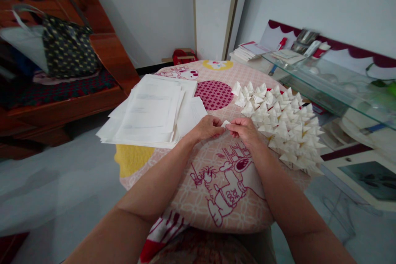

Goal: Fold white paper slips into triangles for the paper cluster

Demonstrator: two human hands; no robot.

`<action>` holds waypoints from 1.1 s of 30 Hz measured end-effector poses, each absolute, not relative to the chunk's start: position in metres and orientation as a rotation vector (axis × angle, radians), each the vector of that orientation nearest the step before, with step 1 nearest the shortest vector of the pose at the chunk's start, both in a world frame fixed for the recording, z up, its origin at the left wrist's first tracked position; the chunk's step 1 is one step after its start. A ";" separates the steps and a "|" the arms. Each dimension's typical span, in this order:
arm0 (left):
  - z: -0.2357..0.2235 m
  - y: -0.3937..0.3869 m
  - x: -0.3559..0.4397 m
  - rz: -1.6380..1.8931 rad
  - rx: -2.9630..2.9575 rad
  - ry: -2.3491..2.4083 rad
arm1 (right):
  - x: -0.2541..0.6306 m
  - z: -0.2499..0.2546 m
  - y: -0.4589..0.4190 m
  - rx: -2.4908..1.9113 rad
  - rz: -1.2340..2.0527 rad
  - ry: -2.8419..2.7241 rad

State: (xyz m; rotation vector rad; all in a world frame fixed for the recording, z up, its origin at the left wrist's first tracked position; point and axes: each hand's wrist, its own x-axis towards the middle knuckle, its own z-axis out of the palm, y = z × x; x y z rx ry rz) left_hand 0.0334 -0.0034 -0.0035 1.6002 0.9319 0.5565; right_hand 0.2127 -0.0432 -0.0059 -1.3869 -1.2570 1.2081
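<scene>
A small folded piece of white paper [225, 123] is pinched between my two hands over the middle of the round table. My left hand [210, 127] grips its left side, and my right hand [244, 129] holds the right side, fingers closed. Just left of my left hand lies a stack of printed white sheets [148, 107], with a loose paper piece [192, 116] at its right edge. Beyond my right hand stand many pointed folded paper pieces [281, 126], joined or packed in rows. Fingers cover part of the held paper.
A pink patterned tablecloth [216, 189] covers the table. At right is a glass-topped cabinet [334, 78] with a pile of booklets [247, 51] beside it. A wooden bench [107, 62] at left carries a dark patterned bag [68, 45].
</scene>
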 end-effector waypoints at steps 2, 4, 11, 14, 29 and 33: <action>-0.005 -0.003 0.035 0.570 1.620 0.956 | 0.211 -0.005 -0.044 -1.384 1.203 -1.265; -0.005 -0.004 0.036 0.591 1.622 0.962 | 0.210 -0.004 -0.044 -1.379 1.205 -1.275; 0.008 -0.010 0.034 0.576 1.454 0.885 | 0.213 -0.002 -0.045 -1.320 1.294 -1.234; 0.010 -0.009 0.033 0.527 1.379 0.870 | 0.215 -0.002 -0.046 -1.308 1.306 -1.225; 0.008 -0.004 0.024 0.490 1.378 0.798 | 0.221 -0.003 -0.045 -1.327 1.274 -1.236; 0.011 -0.005 0.026 0.562 1.496 0.807 | 0.219 -0.004 -0.045 -1.307 1.275 -1.211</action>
